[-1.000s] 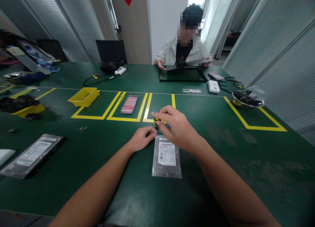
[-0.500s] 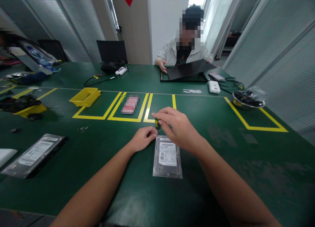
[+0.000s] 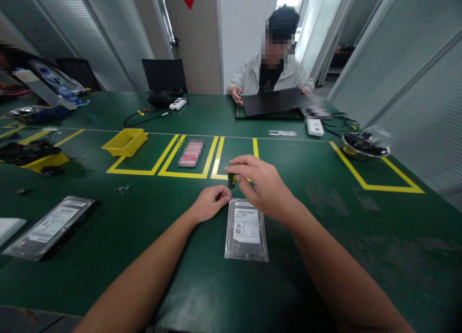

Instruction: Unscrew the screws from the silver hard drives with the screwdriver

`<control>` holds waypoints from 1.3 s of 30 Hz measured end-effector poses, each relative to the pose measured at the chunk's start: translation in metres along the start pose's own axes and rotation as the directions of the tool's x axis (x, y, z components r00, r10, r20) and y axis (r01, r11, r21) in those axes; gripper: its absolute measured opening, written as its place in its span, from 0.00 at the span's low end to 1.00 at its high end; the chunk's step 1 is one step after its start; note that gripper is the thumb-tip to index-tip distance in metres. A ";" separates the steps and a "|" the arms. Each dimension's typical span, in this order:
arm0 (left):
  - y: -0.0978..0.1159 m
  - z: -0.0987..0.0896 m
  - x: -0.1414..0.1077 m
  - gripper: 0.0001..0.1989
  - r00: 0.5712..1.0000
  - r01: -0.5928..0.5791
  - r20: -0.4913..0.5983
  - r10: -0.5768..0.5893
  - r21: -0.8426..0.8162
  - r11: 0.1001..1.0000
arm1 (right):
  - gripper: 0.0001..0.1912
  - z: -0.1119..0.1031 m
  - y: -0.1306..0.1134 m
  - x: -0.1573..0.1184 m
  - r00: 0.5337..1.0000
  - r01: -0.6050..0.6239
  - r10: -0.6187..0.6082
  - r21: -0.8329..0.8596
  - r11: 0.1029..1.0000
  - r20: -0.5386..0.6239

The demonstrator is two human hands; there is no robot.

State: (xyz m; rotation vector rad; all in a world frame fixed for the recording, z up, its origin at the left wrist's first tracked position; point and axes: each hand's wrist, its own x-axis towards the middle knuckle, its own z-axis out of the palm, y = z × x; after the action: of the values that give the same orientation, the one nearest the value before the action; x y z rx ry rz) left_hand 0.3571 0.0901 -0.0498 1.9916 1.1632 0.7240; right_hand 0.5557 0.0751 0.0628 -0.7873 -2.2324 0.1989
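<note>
Right fingers (image 3: 245, 170): one screwdriver (image 3: 231, 180); left fingers (image 3: 221, 199): beside one of two hard drives (image 3: 247, 232).

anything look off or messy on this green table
Small loose bits lie scattered left of the left hand. Cables spill over the rim of the far-left yellow tray, and the yellow bin sits askew over its tape outline.

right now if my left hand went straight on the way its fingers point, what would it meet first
Likely the lower end of the screwdriver or the far left corner of the hard drive; depth by the left hand is unclear.
</note>
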 end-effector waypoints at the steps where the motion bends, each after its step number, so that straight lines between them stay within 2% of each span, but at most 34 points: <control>1: 0.000 0.000 0.000 0.07 1.000 -0.001 -0.001 0.001 -0.003 1.000 | 0.18 0.000 0.000 0.000 1.000 0.002 -0.002 -0.004 1.000 0.000; 8: -0.002 0.001 0.000 0.06 1.000 -0.015 -0.016 0.015 0.001 1.000 | 0.18 -0.001 -0.001 0.001 0.999 0.033 -0.033 -0.002 0.999 0.017; 17: -0.001 0.000 0.000 0.05 1.000 -0.007 -0.006 0.007 -0.002 1.000 | 0.18 -0.001 -0.001 0.001 1.000 0.001 0.000 -0.031 1.000 0.031; 39: -0.001 0.000 0.000 0.06 1.000 -0.012 -0.008 0.012 -0.007 1.000 | 0.18 -0.001 -0.002 0.002 0.998 0.013 -0.012 -0.028 1.000 0.055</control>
State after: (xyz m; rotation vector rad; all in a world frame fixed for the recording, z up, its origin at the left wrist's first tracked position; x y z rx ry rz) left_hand 0.3563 0.0901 -0.0508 1.9933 1.1522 0.7417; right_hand 0.5547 0.0745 0.0653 -0.7914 -2.2960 0.1853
